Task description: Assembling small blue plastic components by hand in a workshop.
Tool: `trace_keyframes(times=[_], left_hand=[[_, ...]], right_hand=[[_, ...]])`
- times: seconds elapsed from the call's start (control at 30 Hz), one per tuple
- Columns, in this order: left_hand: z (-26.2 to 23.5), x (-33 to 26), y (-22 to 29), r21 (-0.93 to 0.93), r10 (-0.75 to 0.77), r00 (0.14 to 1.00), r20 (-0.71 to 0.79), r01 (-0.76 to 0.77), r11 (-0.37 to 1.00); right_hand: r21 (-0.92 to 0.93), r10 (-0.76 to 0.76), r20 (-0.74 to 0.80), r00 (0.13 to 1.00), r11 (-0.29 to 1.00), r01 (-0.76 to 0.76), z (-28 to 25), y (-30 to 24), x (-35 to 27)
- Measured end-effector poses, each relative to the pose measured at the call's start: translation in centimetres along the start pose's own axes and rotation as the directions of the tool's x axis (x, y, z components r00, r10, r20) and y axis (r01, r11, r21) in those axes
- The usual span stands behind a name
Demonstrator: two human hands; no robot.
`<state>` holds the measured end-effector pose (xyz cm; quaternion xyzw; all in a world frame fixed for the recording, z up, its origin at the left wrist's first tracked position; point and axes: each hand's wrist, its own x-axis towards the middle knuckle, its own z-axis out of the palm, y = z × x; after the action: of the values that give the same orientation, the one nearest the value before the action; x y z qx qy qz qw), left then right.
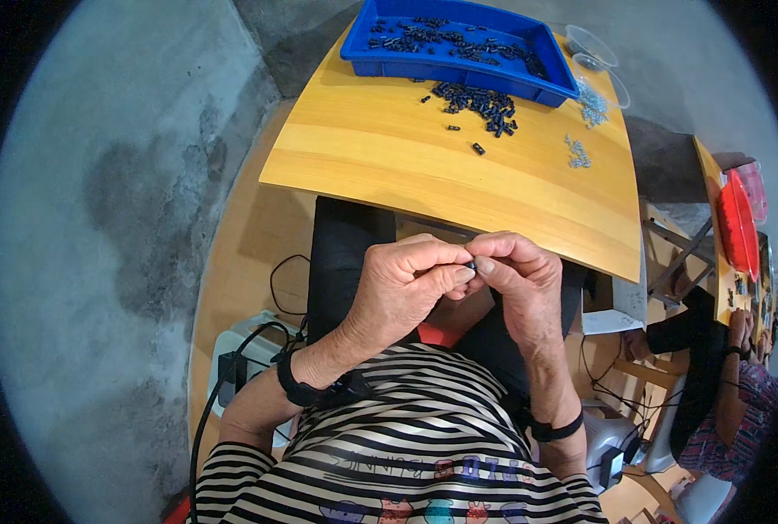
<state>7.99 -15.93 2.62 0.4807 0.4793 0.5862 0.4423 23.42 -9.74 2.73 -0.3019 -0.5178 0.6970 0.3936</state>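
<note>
My left hand point(411, 284) and my right hand point(524, 284) meet over my lap, just in front of the table's near edge. Thumbs and forefingers of both pinch one small dark part point(470, 265), mostly covered by the fingertips. On the wooden table point(380, 148) beyond them lies a pile of small black plastic parts point(485, 106), with a single black part point(479, 149) nearer to me. A small heap of tiny clear or silvery pieces point(578, 153) rests to the right.
A blue tray point(459, 65) holding many black parts stands at the table's far side. Clear round tubs point(592, 48) sit at the far right, beside more tiny pieces point(592, 106). To the right, another person point(729, 402) sits at a second table with a red basin point(738, 223).
</note>
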Motion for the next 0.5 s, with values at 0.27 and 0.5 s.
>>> trace_keyframes(times=[0.27, 0.5], left_hand=[[0.6, 0.4, 0.6, 0.184, 0.113, 0.993, -0.041, -0.104, 0.977], [-0.3, 0.1, -0.1, 0.169, 0.066, 0.997, -0.038, -0.059, 0.984]], right_hand=[[-0.074, -0.071, 0.048, 0.996, 0.994, 0.075, 0.6, -0.7, -0.3], [-0.031, -0.023, 0.099, 0.995, 0.999, 0.026, 0.9, -0.1, 0.1]])
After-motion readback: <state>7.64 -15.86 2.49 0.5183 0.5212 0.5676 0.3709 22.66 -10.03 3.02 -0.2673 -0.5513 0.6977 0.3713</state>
